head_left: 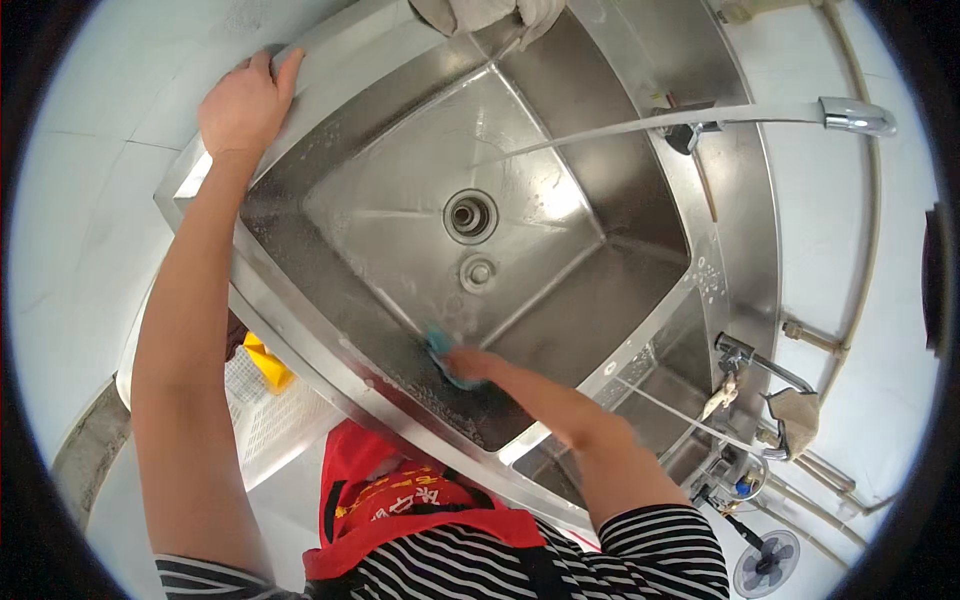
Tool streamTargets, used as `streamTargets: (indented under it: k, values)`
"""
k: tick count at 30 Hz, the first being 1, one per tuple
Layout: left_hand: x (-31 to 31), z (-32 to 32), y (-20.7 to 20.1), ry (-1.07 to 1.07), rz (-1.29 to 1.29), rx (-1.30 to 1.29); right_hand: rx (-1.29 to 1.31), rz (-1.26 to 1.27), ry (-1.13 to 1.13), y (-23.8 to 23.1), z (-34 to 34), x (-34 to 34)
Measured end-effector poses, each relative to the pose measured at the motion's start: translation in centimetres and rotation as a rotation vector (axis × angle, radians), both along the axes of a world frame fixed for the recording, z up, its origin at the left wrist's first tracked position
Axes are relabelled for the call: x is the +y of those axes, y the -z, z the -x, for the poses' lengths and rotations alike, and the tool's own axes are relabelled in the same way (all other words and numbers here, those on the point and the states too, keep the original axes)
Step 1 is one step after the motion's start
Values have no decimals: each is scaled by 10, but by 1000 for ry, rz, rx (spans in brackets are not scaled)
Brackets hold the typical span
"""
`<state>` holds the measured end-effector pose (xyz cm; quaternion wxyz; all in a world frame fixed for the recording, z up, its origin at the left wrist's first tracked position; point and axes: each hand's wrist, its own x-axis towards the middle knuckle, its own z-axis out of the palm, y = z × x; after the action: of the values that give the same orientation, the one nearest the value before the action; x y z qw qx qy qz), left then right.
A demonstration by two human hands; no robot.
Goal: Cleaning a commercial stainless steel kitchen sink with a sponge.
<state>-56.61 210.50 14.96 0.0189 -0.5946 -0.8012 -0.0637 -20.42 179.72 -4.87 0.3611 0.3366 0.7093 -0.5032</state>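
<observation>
A large stainless steel sink point(420, 170) fills the middle of the view, its inside wet with foamy spots. My right hand point(467, 364) reaches into it, closed on a blue-green cleaning cloth point(440, 350) pressed against the near inner wall; both are slightly blurred. Along the left edge, my left hand point(245, 108) grips the sink's rim, thumb apart from the fingers, which are partly hidden. On the sink floor are a round drain point(470, 216) and, just nearer, a small round metal plug point(478, 272).
A long tap spout point(760, 113) reaches over the basin from the right. Grey cloths point(490, 12) hang at the far rim. A second basin point(660, 395) adjoins on the right. Below the left rim is a white perforated basket point(280, 425) with a yellow item point(267, 362).
</observation>
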Motion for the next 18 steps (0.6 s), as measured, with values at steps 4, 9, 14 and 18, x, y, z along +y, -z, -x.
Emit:
streamTargets:
  k: [4, 9, 14, 18]
  values:
    - [-14, 19, -2, -36, -7, 86, 18, -9, -68, -63, -19, 79]
    - [-6, 6, 2, 8, -73, 63, 53, -1053, -185, -111, -96, 283]
    - [-8, 9, -1, 16, -76, 66, -47, -1615, -518, -181, -88, 383]
    - [-9, 10, -3, 9, -85, 77, -401, -1375, -724, -136, -121, 345]
